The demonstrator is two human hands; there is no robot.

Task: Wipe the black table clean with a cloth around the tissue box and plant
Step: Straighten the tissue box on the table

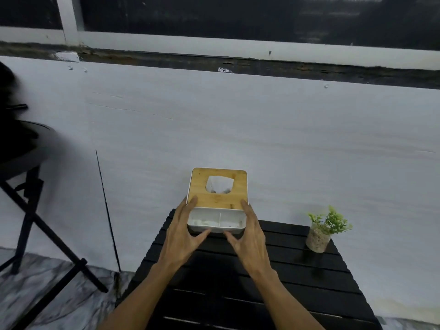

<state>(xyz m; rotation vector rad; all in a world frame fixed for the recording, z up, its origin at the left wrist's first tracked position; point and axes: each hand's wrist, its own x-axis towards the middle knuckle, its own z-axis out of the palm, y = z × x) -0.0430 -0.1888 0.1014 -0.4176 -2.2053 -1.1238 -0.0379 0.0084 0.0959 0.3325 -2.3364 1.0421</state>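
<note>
On your left stands a round black stool [23,148] on crossed legs, over a grey marble-patterned floor [47,294]. Ahead of you a white wall [262,129] carries 1 thin dark line [107,210]. Above it run a worn dark ledge [285,65] and a white window frame [69,20].

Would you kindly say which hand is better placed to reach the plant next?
Probably the right hand: it holds the tissue box on the side nearer the plant; the left hand is farther away.
</note>
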